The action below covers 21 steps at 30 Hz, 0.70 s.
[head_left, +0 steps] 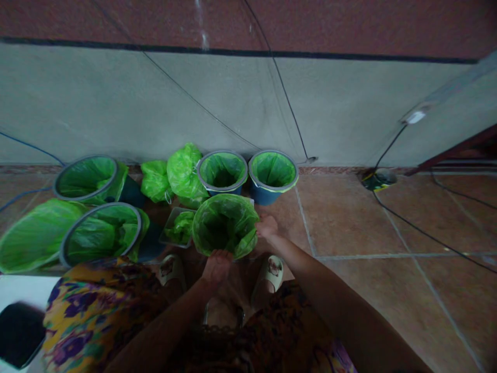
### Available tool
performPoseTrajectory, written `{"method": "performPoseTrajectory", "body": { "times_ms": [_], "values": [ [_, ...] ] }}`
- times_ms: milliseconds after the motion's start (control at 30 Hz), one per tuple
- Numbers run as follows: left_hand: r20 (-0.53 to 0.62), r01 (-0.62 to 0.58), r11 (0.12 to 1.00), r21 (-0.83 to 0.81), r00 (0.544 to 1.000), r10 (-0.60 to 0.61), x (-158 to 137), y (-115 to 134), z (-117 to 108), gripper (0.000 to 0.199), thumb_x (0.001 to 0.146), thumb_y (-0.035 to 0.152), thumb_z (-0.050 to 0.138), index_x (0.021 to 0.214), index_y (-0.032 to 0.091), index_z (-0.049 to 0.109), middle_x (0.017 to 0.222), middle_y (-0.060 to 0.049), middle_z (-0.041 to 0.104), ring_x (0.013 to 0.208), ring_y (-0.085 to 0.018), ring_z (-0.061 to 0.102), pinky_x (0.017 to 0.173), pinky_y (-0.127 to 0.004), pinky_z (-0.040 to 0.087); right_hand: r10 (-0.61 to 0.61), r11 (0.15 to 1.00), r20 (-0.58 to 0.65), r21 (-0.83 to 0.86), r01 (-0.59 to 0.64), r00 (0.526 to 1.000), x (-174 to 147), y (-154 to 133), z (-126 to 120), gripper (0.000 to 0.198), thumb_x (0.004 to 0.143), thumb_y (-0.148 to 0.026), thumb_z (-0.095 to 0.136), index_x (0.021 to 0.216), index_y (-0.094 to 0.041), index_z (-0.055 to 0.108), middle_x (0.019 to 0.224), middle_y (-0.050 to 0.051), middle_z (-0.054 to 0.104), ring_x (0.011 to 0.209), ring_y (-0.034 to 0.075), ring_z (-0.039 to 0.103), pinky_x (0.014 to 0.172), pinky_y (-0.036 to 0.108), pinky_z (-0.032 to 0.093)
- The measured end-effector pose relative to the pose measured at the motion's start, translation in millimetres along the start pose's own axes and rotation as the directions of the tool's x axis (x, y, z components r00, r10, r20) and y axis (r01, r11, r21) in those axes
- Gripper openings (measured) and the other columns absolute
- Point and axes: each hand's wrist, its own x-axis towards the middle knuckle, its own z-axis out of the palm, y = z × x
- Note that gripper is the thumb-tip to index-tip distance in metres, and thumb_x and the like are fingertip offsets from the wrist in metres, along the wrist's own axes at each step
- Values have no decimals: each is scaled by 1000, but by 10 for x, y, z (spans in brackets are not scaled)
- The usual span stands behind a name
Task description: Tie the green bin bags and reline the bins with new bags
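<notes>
A green plastic bag (202, 228) with its mouth spread wide lies between my hands, in front of my feet. At its near edge, my left hand (218, 265) is closed on the rim of the bag. On its right edge, the fingers of my right hand (267, 226) pinch the same rim. Whether a bin is under this bag is hidden. Just behind it stand two blue bins with grey rims and green liners, the left one (223, 170) and the right one (273, 171). A clear tray (167, 235) with crumpled green plastic is beside the bag.
Two lined bins (86, 178) (103, 233) lean on their sides at the left, near another green bag (34, 235). Knotted green bags (184, 171) rest against the wall (233, 93). Cables (430, 235) and a dark round object (379, 178) lie on the tiled floor (349, 217) at right.
</notes>
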Motion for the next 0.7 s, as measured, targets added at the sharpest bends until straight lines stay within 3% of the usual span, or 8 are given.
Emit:
{"method": "performPoseTrajectory", "body": {
  "times_ms": [200,300,400,500,600,700],
  "values": [
    [-46,39,999,11,998,-38,-63,-109,59,27,85,8,43,101,13,65,100,-14,69,96,-26,62,89,-40,45,95,995,4,0,-95,995,-62,-26,-76,53,87,-48,55,125,-11,57,90,12,72,84,22,70,67,26,49],
    [-173,42,998,-40,984,-49,-123,-139,60,43,83,7,45,124,15,57,123,-16,63,113,-28,57,102,-45,38,65,996,-69,-62,-70,995,-147,-51,-231,41,93,-43,46,115,-14,65,100,15,71,93,25,68,73,29,48],
    [-258,9,996,-88,966,-31,-156,-79,29,54,83,8,45,136,17,47,136,-15,55,125,-28,49,109,-48,31,-177,979,-18,-108,175,984,-287,-58,-369,25,89,-30,51,96,-20,73,97,8,73,89,21,67,75,27,46],
    [-292,-67,992,-108,956,33,-120,52,5,47,88,14,42,135,16,48,135,-14,55,124,-27,48,108,-45,34,-430,889,165,-94,448,888,-451,-50,-368,18,83,-21,57,88,-21,74,87,3,73,81,16,65,73,24,44],
    [-289,-113,987,-117,955,75,-17,167,35,38,93,18,39,128,16,54,126,-14,59,116,-25,52,103,-41,39,-552,787,266,-146,599,790,-546,-49,-223,24,79,-10,54,90,-19,74,92,5,71,86,15,63,80,24,43],
    [-197,-83,991,-107,979,60,89,195,105,34,92,16,41,122,15,58,115,-13,63,106,-25,56,98,-39,42,-582,731,336,-184,657,741,-532,-49,-41,34,76,-2,49,98,-15,72,100,9,69,92,15,61,85,24,43]
  ]
}}
